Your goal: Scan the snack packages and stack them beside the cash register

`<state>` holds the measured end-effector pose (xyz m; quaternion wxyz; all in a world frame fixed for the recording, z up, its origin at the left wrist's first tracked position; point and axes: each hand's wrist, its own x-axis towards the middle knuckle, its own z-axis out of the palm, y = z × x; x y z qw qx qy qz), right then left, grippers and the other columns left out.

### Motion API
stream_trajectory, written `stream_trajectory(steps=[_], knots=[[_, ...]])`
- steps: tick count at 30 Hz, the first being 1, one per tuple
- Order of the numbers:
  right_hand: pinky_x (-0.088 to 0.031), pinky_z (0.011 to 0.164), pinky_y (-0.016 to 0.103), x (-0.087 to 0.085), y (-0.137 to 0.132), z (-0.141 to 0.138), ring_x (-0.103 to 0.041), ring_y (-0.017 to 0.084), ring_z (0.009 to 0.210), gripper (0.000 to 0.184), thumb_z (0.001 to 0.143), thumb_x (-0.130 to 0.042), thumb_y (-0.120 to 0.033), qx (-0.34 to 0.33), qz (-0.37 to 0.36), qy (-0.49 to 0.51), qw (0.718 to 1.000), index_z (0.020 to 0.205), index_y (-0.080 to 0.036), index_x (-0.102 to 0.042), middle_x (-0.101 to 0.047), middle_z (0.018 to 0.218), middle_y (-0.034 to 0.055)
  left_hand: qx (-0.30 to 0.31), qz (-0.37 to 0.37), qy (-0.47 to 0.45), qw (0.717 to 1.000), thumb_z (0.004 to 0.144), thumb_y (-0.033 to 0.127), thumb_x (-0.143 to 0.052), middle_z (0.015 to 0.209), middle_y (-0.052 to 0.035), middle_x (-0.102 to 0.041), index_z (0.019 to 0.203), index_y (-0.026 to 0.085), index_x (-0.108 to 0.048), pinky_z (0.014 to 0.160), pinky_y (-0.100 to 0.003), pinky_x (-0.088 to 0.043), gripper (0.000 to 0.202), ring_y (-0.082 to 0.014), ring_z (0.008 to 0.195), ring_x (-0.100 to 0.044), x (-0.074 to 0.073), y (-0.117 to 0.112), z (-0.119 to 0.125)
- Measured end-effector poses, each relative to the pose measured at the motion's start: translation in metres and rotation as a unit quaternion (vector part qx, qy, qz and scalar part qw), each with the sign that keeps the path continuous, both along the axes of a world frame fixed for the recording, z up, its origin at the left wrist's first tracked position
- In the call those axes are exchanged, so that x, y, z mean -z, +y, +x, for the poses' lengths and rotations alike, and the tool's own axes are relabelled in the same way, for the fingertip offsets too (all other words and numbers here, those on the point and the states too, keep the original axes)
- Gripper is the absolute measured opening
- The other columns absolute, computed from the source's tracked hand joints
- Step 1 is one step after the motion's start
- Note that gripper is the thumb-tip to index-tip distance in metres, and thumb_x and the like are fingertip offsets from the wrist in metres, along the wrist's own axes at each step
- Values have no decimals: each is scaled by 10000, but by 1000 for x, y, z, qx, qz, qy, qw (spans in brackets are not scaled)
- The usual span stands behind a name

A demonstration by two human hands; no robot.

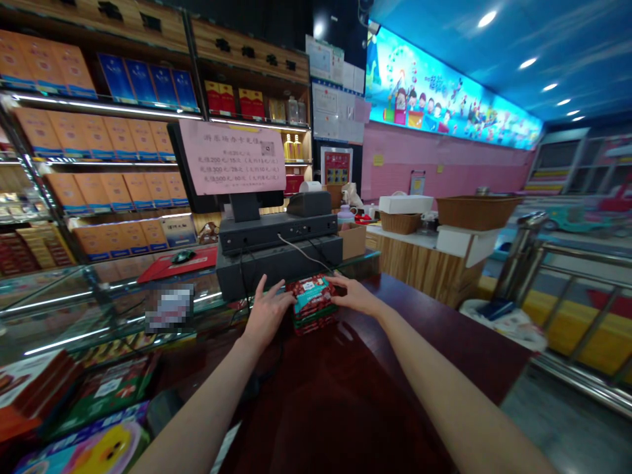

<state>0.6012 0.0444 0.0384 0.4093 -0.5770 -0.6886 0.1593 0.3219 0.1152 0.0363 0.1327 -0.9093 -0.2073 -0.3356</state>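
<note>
A stack of red and teal packets (312, 304) lies on the dark polished wooden counter (419, 329). My left hand (269, 313) is at the stack's left side, its spread fingertips against the edge. My right hand (355, 294) reaches in from the other side, fingers extended over the stack's upper right corner. Neither hand lifts the stack, and its lower layers show only along the front edge.
A black card terminal (279, 240) and a receipt printer (309, 204) stand just beyond the stack, with a pink sign (227, 158) above. A glass display case (64, 309) lies left, backed by shelves of boxed goods (99, 138). Metal railing (582, 303) runs along the right.
</note>
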Motion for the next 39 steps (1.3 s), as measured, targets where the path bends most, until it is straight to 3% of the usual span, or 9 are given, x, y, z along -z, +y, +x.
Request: stream_trajectory(steps=[7, 10, 16, 28, 31, 36, 39], knots=[[-267, 1212, 451, 5, 2, 2, -294, 271, 1507, 652, 739, -695, -225, 1, -17, 16, 1000, 1385, -227, -607, -557, 1477, 93, -10, -3, 9, 1000, 961, 195, -512, 1057, 31, -781, 1024, 275, -680, 1235, -604, -170, 197, -265, 1318, -570, 3, 0, 1], [-313, 1193, 450, 8, 2, 2, -369, 283, 1473, 651, 746, -693, -232, 5, -24, 32, 999, 1390, -231, -601, -533, 1500, 89, -3, -8, 3, 1000, 970, 204, -498, 1040, 29, -784, 1016, 269, -681, 1238, -591, -171, 200, -256, 1306, -581, 4, 0, 1], [-386, 1154, 444, 10, 1, 1, -515, 289, 1367, 637, 759, -691, -247, 6, -19, 38, 999, 1389, -257, -600, -625, 1406, 48, 3, -8, 1, 1000, 965, 178, -465, 1143, 10, -765, 1049, 277, -701, 1225, -606, -201, 270, -257, 1322, -562, 2, -3, -3], [-179, 1252, 474, 4, -10, -5, -265, 259, 1518, 718, 738, -574, -184, 33, -8, 8, 999, 1454, -203, -522, -471, 1548, 88, -47, 14, 56, 997, 881, 52, -455, 1372, -30, -650, 1269, 328, -649, 1193, -662, -241, 514, -303, 1377, -486, -3, -14, -19], [-170, 1255, 472, -1, -17, -11, -263, 255, 1519, 707, 749, -564, -184, 44, -1, -7, 999, 1455, -190, -520, -456, 1555, 111, -58, 14, 57, 997, 884, 62, -451, 1375, -47, -646, 1289, 311, -640, 1193, -660, -245, 512, -304, 1373, -489, -3, -18, -27], [-208, 1243, 460, -9, -28, -31, -261, 259, 1519, 687, 783, -535, -185, 51, 5, -52, 997, 1466, -122, -498, -423, 1563, 177, -65, 15, 53, 996, 872, 75, -471, 1340, -37, -670, 1165, 312, -699, 1216, -641, -203, 440, -279, 1368, -493, -4, -23, -51], [-244, 1230, 468, -11, -31, -46, -319, 277, 1496, 670, 783, -545, -177, 51, 11, -64, 997, 1453, -165, -525, -410, 1575, 159, -77, 15, 52, 996, 867, 93, -496, 1330, -35, -674, 1136, 306, -705, 1225, -636, -170, 402, -274, 1365, -493, -6, -26, -69]])
